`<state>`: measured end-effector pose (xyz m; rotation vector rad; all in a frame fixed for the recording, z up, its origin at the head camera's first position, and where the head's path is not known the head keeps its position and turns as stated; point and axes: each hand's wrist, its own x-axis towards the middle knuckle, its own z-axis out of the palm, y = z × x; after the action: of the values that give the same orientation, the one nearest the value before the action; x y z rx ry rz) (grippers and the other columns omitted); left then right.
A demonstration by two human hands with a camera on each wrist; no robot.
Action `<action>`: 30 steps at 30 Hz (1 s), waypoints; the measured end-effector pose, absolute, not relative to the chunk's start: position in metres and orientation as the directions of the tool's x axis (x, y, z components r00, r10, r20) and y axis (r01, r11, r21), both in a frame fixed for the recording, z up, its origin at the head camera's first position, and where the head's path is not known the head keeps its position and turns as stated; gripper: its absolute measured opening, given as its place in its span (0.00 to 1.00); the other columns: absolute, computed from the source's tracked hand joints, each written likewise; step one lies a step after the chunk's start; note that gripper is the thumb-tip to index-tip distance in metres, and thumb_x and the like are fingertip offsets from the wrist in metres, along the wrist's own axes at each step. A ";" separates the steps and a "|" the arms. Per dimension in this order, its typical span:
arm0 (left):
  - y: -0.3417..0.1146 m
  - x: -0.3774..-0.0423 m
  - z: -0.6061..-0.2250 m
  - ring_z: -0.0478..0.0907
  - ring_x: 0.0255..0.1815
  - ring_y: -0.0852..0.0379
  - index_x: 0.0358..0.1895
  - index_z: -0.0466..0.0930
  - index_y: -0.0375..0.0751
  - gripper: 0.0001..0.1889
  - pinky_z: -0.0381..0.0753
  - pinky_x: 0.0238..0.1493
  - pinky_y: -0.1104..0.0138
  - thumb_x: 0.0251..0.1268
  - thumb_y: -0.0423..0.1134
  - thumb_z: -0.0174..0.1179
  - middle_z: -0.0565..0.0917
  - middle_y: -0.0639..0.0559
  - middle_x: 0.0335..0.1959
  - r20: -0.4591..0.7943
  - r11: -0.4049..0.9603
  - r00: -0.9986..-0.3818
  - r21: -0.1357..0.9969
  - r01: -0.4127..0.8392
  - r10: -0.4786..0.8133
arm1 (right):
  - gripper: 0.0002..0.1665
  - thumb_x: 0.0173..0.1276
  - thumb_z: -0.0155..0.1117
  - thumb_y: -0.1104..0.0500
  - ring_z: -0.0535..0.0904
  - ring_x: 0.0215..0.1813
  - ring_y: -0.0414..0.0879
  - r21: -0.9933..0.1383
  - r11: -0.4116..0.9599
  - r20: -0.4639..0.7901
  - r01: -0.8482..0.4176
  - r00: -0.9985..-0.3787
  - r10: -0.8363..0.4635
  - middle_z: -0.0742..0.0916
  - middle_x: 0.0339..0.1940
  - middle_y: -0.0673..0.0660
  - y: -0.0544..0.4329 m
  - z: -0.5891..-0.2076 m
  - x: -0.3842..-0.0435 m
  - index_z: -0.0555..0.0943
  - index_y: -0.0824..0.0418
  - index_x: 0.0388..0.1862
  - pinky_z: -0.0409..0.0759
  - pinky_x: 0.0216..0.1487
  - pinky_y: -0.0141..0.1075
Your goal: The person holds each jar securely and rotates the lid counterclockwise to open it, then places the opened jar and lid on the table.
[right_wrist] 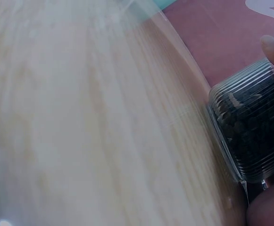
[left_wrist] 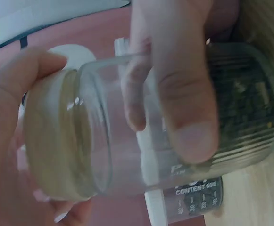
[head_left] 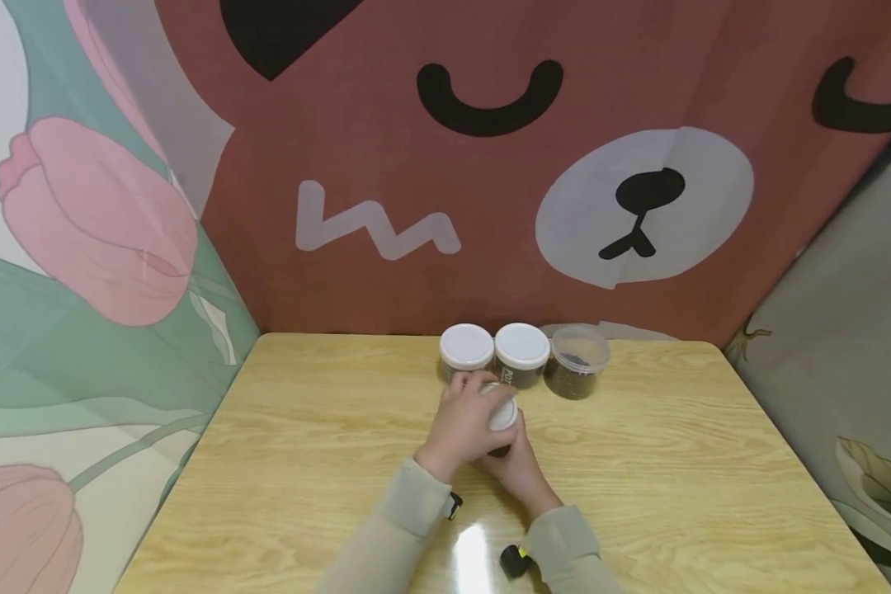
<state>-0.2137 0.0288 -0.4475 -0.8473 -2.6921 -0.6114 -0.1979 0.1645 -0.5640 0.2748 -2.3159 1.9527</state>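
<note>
Both hands hold one clear, ribbed jar (left_wrist: 122,160) with dark, coarse bits in its lower part. My left hand (head_left: 460,425) is over the top, fingers curled round the lid (head_left: 502,415), which looks white in the head view. Round the jar's body, my right hand (head_left: 518,466) grips from the right, with its thumb (left_wrist: 195,141) pressed along the side in the left wrist view. The right wrist view catches the ribbed base of the jar (right_wrist: 254,122) close over the table, dark bits inside.
Along the table's back edge stand two white-lidded jars (head_left: 466,346) and a clear jar (head_left: 575,363) without a white lid, holding dark contents. The wooden table (head_left: 304,462) meets a printed cloth (head_left: 356,297) behind. A small black device (head_left: 515,561) is at the right cuff.
</note>
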 end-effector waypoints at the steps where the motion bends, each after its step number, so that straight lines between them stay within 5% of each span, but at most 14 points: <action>1: 0.030 -0.213 -0.448 0.69 0.58 0.45 0.60 0.84 0.56 0.24 0.72 0.56 0.50 0.60 0.53 0.67 0.78 0.47 0.60 0.365 0.747 -0.807 0.329 0.578 0.464 | 0.59 0.59 0.76 0.67 0.62 0.75 0.64 -0.968 0.158 0.186 -0.196 -0.980 -0.072 0.66 0.75 0.69 0.164 -0.565 -0.198 0.48 0.63 0.79 0.57 0.75 0.58; 14: 0.029 -0.210 -0.459 0.69 0.59 0.44 0.61 0.83 0.52 0.24 0.73 0.57 0.48 0.61 0.52 0.67 0.77 0.45 0.61 0.451 0.670 -0.837 0.522 0.528 0.309 | 0.63 0.57 0.79 0.63 0.55 0.79 0.63 -0.982 0.146 0.116 -0.122 -0.992 -0.051 0.62 0.79 0.68 0.163 -0.569 -0.194 0.46 0.57 0.81 0.49 0.78 0.58; 23: 0.017 -0.214 -0.463 0.73 0.60 0.43 0.65 0.79 0.47 0.22 0.74 0.59 0.47 0.71 0.47 0.61 0.78 0.43 0.60 0.456 0.369 -0.878 0.798 0.476 0.145 | 0.61 0.53 0.83 0.62 0.64 0.74 0.59 -0.981 0.160 0.110 -0.111 -0.994 -0.012 0.70 0.74 0.62 0.161 -0.568 -0.197 0.55 0.52 0.78 0.56 0.76 0.56; 30: 0.004 -0.216 -0.465 0.77 0.56 0.43 0.68 0.74 0.45 0.19 0.80 0.53 0.51 0.79 0.44 0.53 0.79 0.41 0.59 0.328 0.138 -0.940 0.931 0.339 0.093 | 0.60 0.51 0.84 0.61 0.64 0.75 0.57 -0.981 0.163 0.105 -0.102 -0.994 0.009 0.71 0.72 0.61 0.160 -0.567 -0.198 0.57 0.53 0.77 0.53 0.78 0.55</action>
<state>-0.2161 0.0042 -0.4650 -0.4274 -2.2171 -1.8974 -0.1977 0.1604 -0.5668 0.0932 -2.3286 1.9761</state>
